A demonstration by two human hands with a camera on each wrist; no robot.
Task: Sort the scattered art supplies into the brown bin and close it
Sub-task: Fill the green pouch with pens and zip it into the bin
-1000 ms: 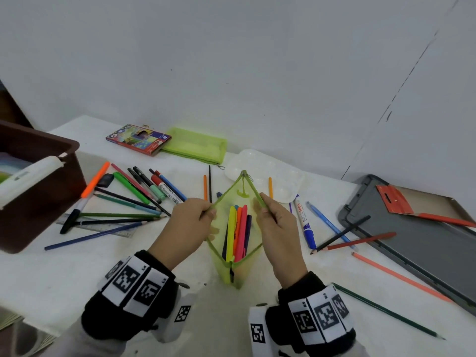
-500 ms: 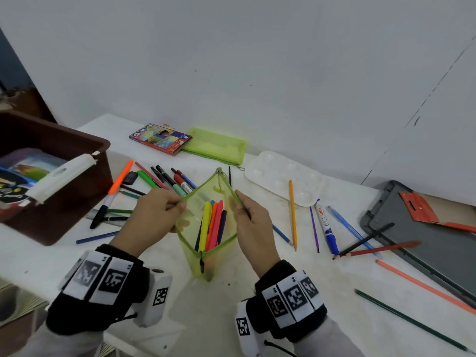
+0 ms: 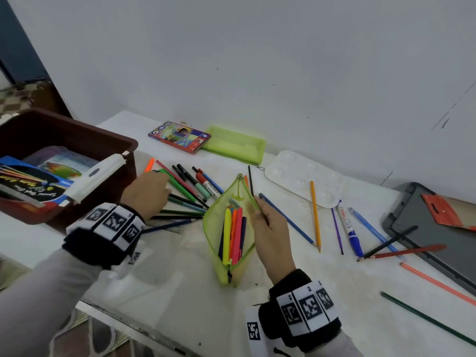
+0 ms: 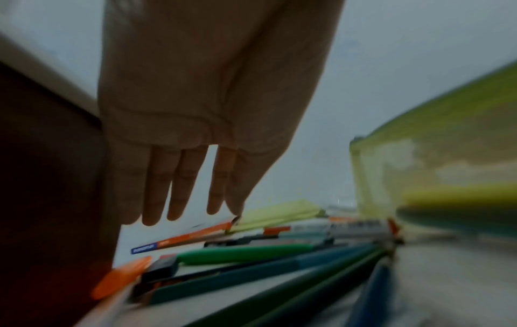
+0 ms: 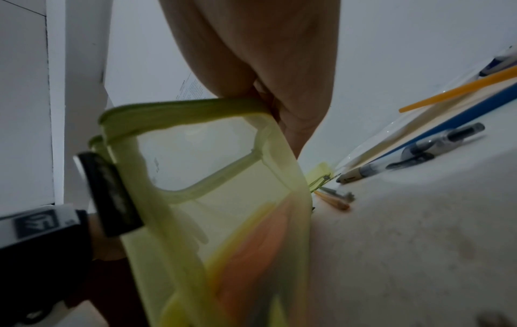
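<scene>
White table (image 3: 296, 292) against a plain white wall (image 3: 257, 60).

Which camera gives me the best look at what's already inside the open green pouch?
The head view: it looks down into the green pouch, held open by the right hand, showing yellow, orange, pink and dark markers inside. The right wrist view shows only blurred colours through its side; the left wrist view catches a blurred corner.

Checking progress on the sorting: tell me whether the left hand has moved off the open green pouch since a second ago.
Yes. The left hand has let go of the green pouch and moved left toward the brown bin, now over the pens.
</scene>
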